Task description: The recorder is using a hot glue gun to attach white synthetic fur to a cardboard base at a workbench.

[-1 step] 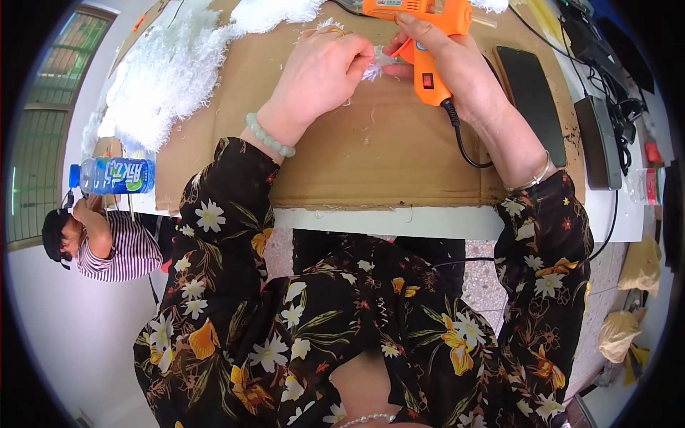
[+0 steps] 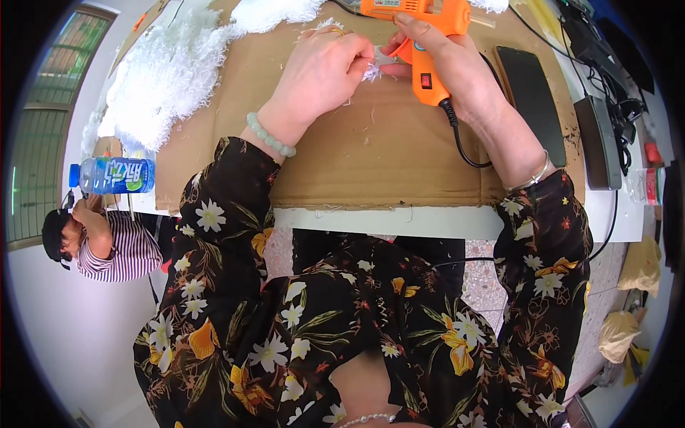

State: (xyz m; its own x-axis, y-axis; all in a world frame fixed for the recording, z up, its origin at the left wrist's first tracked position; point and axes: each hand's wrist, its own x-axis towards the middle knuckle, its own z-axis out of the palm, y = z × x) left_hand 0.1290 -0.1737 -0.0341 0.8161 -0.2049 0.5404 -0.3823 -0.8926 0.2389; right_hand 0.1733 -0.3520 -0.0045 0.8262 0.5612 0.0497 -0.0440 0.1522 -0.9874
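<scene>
An orange glue gun (image 2: 429, 82) is gripped in my right hand (image 2: 467, 75), its grip and cord pointing down toward me. Its clear glue stick sticks out at the right end. My left hand (image 2: 317, 75) is closed in a pinch at a small white fluffy piece (image 2: 372, 70), whose far part my fingers partly hide. Fingertips of my right hand reach past the gun and come up to the same piece. Both hands are over a brown cardboard sheet (image 2: 378, 157).
White shaggy material (image 2: 168, 78) lies at the left, with another clump (image 2: 275, 14) farther back. A black phone (image 2: 529, 100) and a dark box with cables (image 2: 598, 143) sit at the right. A blue-labelled bottle (image 2: 118, 175) stands near the left edge. Another person (image 2: 118, 242) is beyond it.
The glue gun and my right hand have shifted very slightly to the left. My left hand stays in place at the white fluffy piece.
</scene>
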